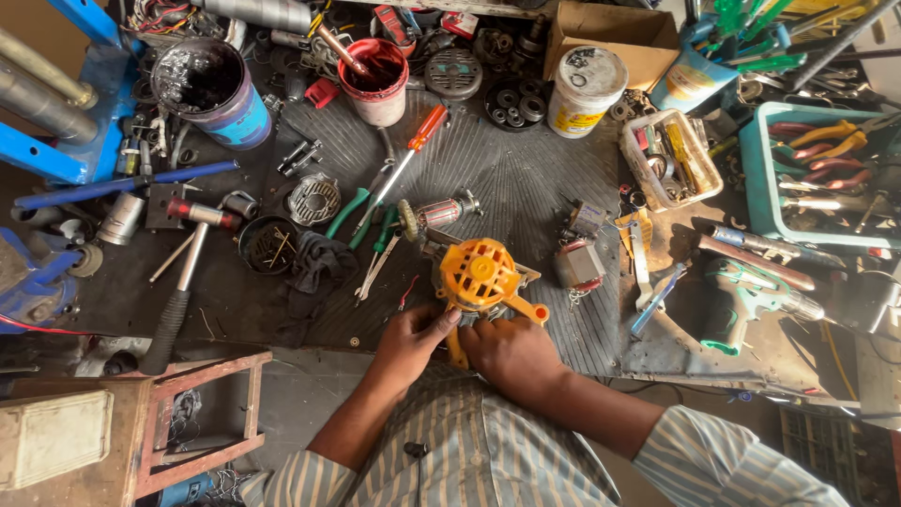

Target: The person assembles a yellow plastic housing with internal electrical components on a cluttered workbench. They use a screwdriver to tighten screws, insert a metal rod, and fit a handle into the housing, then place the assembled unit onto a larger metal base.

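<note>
— Where was the yellow motor housing (pixel 479 277) at that moment?

— At the near edge of the ribbed rubber mat (pixel 526 178), right in front of the person. It was a moulded plastic shell, round with vent slots on top and a short handle-like arm sticking out to the side.

— And the hands?

— Both were on it from below. The left hand (pixel 411 338) had its fingers curled against the housing's lower left edge, thumb up on the rim. The right hand (pixel 511 352) was closed around the lower part, knuckles toward the camera; what its fingertips pinched I could not tell, they were hidden.

— How would you have handled it?

— I'd judge it wanted a steady brace with one hand while the other worked the seam, keeping the pull even so the thin plastic didn't crack, and keeping the shell flat over the mat so small parts didn't roll off.

— What lay around?

— An armature (pixel 439 213) with copper windings and a toothed gear just above the housing, a wound stator (pixel 577 266) to its right, green-handled pliers (pixel 349 214), an orange-handled screwdriver (pixel 418 141), a black-gripped hammer (pixel 178 296), a dark greasy rag (pixel 314 263), and a green cordless drill (pixel 751 296) farther right.
</note>
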`<move>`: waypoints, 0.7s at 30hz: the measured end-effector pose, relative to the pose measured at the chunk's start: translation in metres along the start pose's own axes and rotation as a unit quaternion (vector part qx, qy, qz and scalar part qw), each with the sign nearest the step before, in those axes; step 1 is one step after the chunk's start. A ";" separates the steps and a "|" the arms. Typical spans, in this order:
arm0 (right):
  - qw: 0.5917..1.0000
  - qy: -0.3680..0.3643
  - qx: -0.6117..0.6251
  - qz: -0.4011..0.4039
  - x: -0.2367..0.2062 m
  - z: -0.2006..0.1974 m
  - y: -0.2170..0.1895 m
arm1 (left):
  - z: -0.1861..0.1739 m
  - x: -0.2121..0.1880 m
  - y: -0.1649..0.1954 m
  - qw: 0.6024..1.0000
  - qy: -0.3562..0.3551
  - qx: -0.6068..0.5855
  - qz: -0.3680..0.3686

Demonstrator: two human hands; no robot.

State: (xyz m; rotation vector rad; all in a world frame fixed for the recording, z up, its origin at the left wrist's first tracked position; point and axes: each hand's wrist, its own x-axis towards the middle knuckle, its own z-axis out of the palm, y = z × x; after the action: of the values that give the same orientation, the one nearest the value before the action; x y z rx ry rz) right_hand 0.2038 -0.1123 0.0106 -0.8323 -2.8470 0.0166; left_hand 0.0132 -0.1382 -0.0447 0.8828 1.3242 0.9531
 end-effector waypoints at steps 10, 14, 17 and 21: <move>0.999 -0.014 0.043 0.026 0.005 -0.024 0.006 | 0.016 0.004 0.011 0.994 -0.005 -0.109 -0.004; 0.974 0.167 0.072 0.134 -0.015 -0.030 -0.014 | 0.009 0.007 0.017 0.989 -0.079 -0.120 -0.038; 0.911 0.206 0.188 0.303 -0.052 -0.021 -0.031 | -0.009 0.007 0.026 0.994 -0.096 0.043 0.033; 0.609 0.174 0.553 0.541 -0.078 0.014 -0.028 | -0.053 -0.001 0.050 0.949 0.033 0.314 0.021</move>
State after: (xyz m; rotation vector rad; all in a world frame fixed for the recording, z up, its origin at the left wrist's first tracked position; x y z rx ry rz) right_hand 0.2513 -0.1776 -0.0142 -1.6428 -1.0592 1.3608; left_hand -0.0423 -0.1211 -0.0013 1.3727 1.7088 0.5909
